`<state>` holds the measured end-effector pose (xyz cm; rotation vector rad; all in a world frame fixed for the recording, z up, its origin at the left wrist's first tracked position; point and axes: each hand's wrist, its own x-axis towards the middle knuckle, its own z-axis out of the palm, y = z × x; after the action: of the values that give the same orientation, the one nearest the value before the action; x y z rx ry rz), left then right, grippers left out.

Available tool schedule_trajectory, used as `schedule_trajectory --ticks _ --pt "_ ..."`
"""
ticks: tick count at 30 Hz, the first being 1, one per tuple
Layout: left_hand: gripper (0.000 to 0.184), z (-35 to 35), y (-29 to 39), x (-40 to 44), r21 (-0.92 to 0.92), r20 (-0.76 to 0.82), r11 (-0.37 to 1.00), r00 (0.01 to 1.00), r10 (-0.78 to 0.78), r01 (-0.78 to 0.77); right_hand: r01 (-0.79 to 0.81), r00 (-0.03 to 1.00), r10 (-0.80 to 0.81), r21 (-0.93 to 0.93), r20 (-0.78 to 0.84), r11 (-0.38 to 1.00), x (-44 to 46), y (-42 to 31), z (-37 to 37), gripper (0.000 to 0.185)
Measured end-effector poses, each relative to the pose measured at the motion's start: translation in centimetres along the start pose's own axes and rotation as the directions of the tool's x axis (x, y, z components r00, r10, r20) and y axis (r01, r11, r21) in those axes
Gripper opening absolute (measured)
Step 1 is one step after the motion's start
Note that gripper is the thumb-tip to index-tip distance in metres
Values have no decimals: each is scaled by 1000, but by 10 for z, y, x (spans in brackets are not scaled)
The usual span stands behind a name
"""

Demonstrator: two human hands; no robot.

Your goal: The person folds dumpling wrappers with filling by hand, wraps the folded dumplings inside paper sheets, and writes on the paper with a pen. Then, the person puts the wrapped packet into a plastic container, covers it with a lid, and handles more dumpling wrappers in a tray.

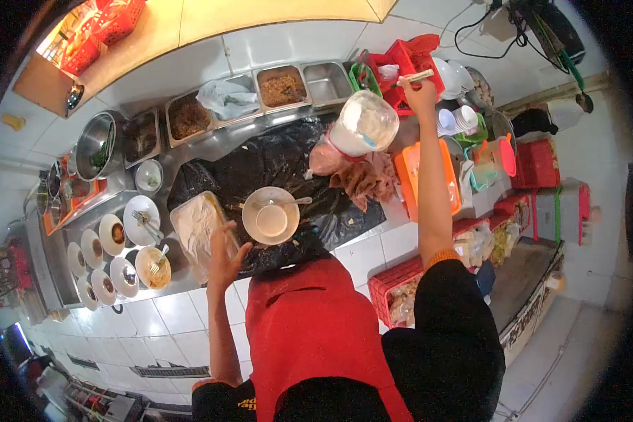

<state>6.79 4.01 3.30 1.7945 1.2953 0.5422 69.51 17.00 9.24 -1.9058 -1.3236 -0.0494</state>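
My left hand is open with its fingers spread, over the right edge of a rectangular tub of pale, creamy-looking contents. To its right stands a beige bowl with a round pale shape inside and a spoon across its rim. My right hand reaches far forward to a red basket, closed on a short, pale, stick-like thing whose kind I cannot make out. Below that arm lies an orange tray. A large clear-topped tub of white contents stands left of the arm.
Metal pans of food line the back wall, one with a plastic bag over it. Several small bowls stand at left beside a steel pot. A brown cloth lies on black plastic. White cups are at right.
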Motion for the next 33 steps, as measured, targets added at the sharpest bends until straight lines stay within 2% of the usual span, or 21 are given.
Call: schedule_trajectory --ticks 2,3,5,6,7,9,11,12,13,15,17,19,21,23,24,26,28,29,30,31,33 --pt "57 7 2 -9 13 -7 998 998 -64 64 -33 999 31 -101 -17 994 21 31 23 24" --pt "57 9 5 -13 22 -10 997 998 -70 70 -37 999 36 -91 -14 995 25 36 33 24" --pt "51 13 10 -20 5 14 992 992 -122 122 -51 988 54 -27 143 998 23 45 55 27" --pt "51 16 11 -22 17 25 991 991 -134 133 -87 952 111 -94 286 992 22 49 60 30" --pt "48 19 12 -23 20 14 990 990 -140 140 -106 947 129 -92 293 990 22 50 64 30" --pt "46 20 16 -29 39 32 985 985 -169 168 -25 983 28 -19 181 1000 12 52 67 33" --pt "44 23 22 -29 23 19 976 976 -218 217 -58 995 50 91 91 994 -1 38 45 34" --pt "42 25 20 -30 18 3 982 983 -186 186 -38 999 30 270 34 962 -16 19 26 31" --pt "42 28 23 -28 29 14 979 979 -204 204 -10 1000 6 284 13 959 -31 9 10 27" --pt "39 32 34 -22 9 17 988 988 -156 155 -74 997 74 381 14 922 -67 23 -4 23" --pt "36 43 49 -17 19 -13 983 983 -181 181 -149 989 124 479 83 865 -122 38 -6 18" --pt "36 54 45 -7 -53 34 994 995 -99 100 -523 844 345 487 411 700 -183 8 -11 13" --pt "35 63 59 4 -30 48 997 997 -68 69 -410 877 198 468 437 783 -257 26 25 15" --pt "34 74 72 11 -13 74 999 997 -32 34 -374 759 232 117 608 920 -299 -10 20 18" --pt "32 78 76 13 24 108 1000 994 -8 6 -378 752 224 128 619 917 -308 -25 19 18" --pt "30 85 78 9 74 138 997 990 0 -11 -566 662 324 168 676 807 -317 -50 21 23" --pt "28 96 65 1 -15 162 987 974 -158 162 -551 656 276 195 703 812 -325 -61 33 24" --pt "28 97 59 -4 -10 161 987 974 -159 163 -530 656 235 216 717 820 -329 -66 38 25" --pt "30 99 54 -8 115 175 972 959 -222 204 -554 586 223 185 779 812 -324 -75 38 28" --pt "33 100 50 -13 237 183 942 941 -284 238 -556 586 226 183 778 811 -328 -77 42 28" --pt "36 98 41 -21 298 205 921 925 -318 251 -311 516 1 186 856 932 -331 -74 49 30"
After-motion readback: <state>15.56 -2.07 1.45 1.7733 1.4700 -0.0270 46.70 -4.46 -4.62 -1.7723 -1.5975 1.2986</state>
